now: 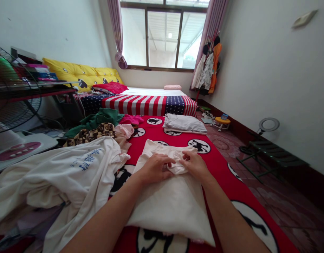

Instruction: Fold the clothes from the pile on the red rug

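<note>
A white shirt, folded into a long panel, lies flat on the red blanket in front of me. My left hand rests on its upper part, fingers curled at the gathered cloth by the neckline. Just to the right, my right hand has thumb and fingers closed on the same bunched fabric. A small gap separates the two hands. Beyond them, a folded pale grey garment stack lies on the blanket.
A loose white sweatshirt with blue lettering is heaped at left. Behind it lie a brown patterned garment and a green one. The red blanket spreads underneath. A fan stands far left; a folding stool stands right.
</note>
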`<state>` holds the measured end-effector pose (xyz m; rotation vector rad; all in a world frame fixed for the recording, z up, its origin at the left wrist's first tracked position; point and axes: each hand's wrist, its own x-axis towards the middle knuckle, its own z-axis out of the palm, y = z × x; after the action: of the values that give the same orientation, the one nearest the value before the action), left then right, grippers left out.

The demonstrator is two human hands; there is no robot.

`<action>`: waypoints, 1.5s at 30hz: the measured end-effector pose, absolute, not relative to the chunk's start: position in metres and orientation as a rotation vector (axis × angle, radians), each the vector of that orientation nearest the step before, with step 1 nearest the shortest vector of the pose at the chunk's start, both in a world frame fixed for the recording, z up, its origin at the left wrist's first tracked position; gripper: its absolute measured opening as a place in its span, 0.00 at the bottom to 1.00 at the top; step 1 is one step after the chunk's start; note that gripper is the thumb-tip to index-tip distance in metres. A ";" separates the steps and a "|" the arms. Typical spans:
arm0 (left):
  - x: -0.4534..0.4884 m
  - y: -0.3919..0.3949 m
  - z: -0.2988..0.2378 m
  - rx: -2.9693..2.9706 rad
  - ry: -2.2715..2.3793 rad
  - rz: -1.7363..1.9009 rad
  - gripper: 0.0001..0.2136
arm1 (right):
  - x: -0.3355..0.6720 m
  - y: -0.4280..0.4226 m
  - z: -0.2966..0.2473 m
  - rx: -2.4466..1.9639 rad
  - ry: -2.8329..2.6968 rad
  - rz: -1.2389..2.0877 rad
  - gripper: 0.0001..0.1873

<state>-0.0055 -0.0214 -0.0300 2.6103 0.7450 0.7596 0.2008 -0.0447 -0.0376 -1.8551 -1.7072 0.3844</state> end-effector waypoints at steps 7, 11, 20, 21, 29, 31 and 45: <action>-0.002 -0.017 -0.034 2.585 0.817 0.893 0.12 | 0.190 -0.051 -0.030 -1.736 -1.725 0.383 0.05; -0.002 -0.018 -0.034 2.462 0.761 1.000 0.13 | 0.185 -0.057 -0.020 -1.433 -1.751 0.704 0.04; -0.002 -0.017 -0.034 2.383 0.724 1.045 0.13 | 0.204 -0.064 -0.007 -1.662 -1.838 0.430 0.11; -0.002 -0.016 -0.034 2.369 0.732 1.061 0.13 | 0.208 -0.065 -0.004 -1.727 -1.808 0.382 0.11; -0.002 -0.014 -0.036 2.328 0.733 1.084 0.09 | 0.217 -0.065 0.002 -1.529 -1.567 0.664 0.06; -0.002 -0.015 -0.036 2.327 0.740 1.090 0.10 | 0.214 -0.065 0.001 -1.393 -1.610 0.749 0.08; -0.003 -0.012 -0.044 2.372 0.689 1.123 0.11 | 0.193 -0.071 0.009 -1.394 -2.066 0.450 0.13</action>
<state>-0.0034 -0.0118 -0.0438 2.3716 0.6886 1.1231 0.1928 -0.0715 0.0089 -1.3938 -2.0658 0.4505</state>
